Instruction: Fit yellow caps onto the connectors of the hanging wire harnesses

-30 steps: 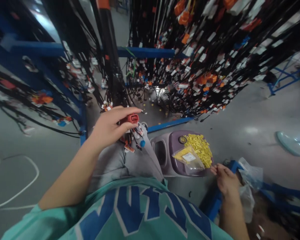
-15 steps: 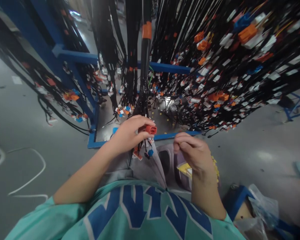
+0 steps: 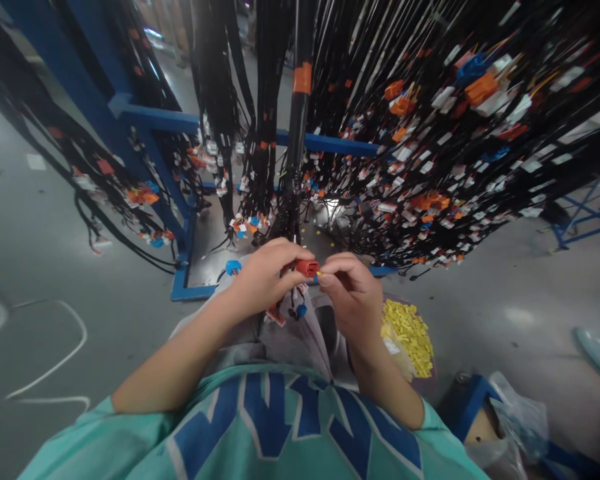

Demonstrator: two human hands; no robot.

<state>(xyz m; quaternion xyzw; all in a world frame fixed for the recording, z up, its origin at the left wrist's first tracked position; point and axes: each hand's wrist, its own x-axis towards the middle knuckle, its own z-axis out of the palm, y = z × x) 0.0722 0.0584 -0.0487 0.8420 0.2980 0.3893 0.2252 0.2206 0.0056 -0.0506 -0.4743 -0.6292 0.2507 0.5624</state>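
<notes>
Between thumb and fingers, my left hand (image 3: 267, 272) grips a red connector (image 3: 307, 268), its open face turned to the right. My right hand (image 3: 353, 293) is closed in a pinch on a small yellow piece (image 3: 319, 273), held right beside that open face; I cannot tell whether the two touch. Below my hands, orange-and-white connectors (image 3: 275, 315) and a blue connector (image 3: 301, 311) hang over my lap. To the right of my right forearm is a heap of small yellow pieces (image 3: 407, 333) in a container, with a clear bag partly over it.
A blue metal frame (image 3: 180, 283) stands in front of me, hung with thick black wire harnesses (image 3: 295, 133) and many coloured connectors. A white hose (image 3: 83, 333) lies on the floor at left. Plastic bags (image 3: 520, 413) sit by a blue stand at lower right.
My right hand has moved left, bringing the yellow piece up to the red connector. My left hand stays on the connector, shifted slightly right and down. The yellow heap is now more exposed.
</notes>
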